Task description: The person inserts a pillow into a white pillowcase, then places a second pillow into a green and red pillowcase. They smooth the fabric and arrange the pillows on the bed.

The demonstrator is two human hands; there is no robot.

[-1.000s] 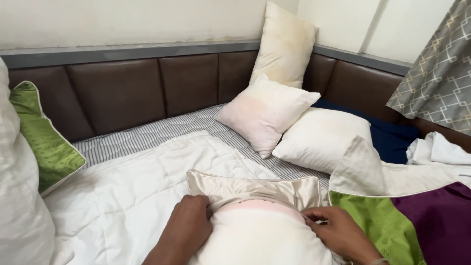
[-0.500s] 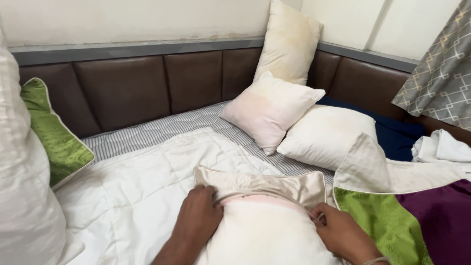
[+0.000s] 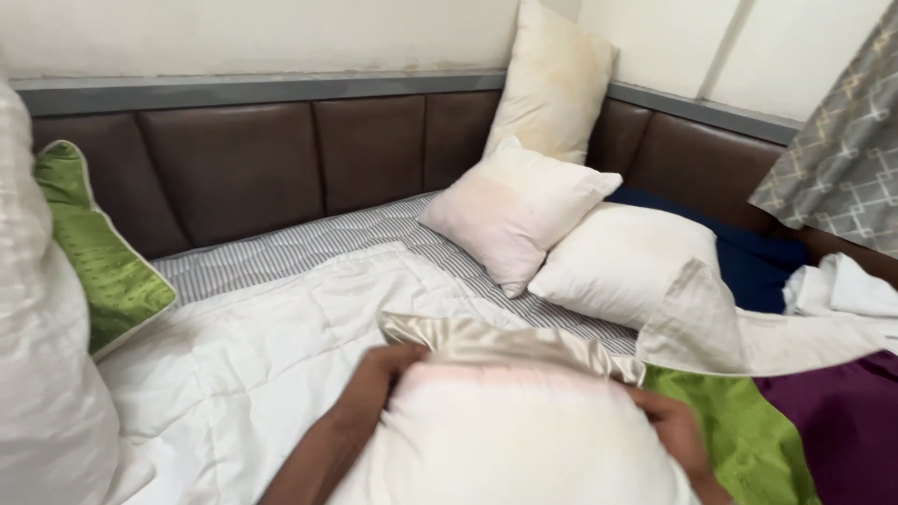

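A white pillow [image 3: 510, 440] lies low in the middle of the head view, its far end inside a shiny cream pillowcase [image 3: 486, 339]. My left hand [image 3: 379, 379] grips the left edge of that pillowcase where it meets the pillow. At the right edge my right hand [image 3: 669, 428] holds the same case, fingers curled around the cloth. Both hands press against the pillow's corners. The pillow rests on a white quilt [image 3: 271, 346].
Three bare pillows [image 3: 519, 201] are stacked in the far right corner against a brown padded headboard [image 3: 234, 159]. A green cushion [image 3: 94, 252] leans at the left. Green and purple cloth [image 3: 804, 421] lies at the right, a patterned curtain [image 3: 837, 159] above it.
The pillow has come up closer to the camera and fills more of the lower view. Both hands have stayed on the pillowcase's edges, drawn slightly apart.
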